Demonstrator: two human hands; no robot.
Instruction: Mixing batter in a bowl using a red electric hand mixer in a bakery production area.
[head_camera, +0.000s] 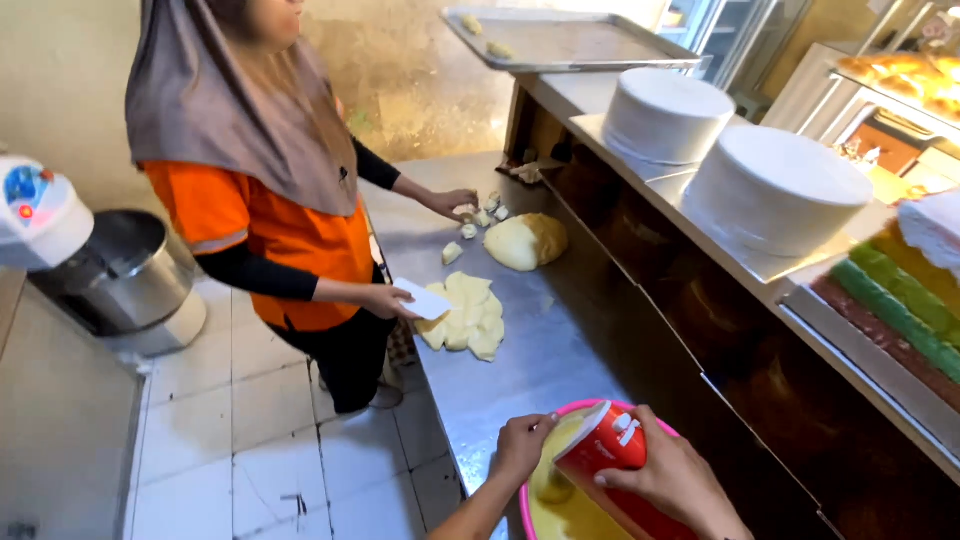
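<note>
Looking down from my head, my right hand is clamped round a red can, tilted over the pink bowl at the near edge of the steel surface. My left hand has its fingers curled together on the bowl's rim, touching it; yellow batter lies inside. Further along the surface a co-worker in an orange top stands on the left side, one hand holding a white scraper against a flat heap of cut dough, the other hand resting by small dough pieces. A rounded dough lump sits just beside those pieces. On the shelf to my right stand two white round cakes, and a metal tray lies beyond. A mixer bowl stands on the tiled floor at left.
</note>
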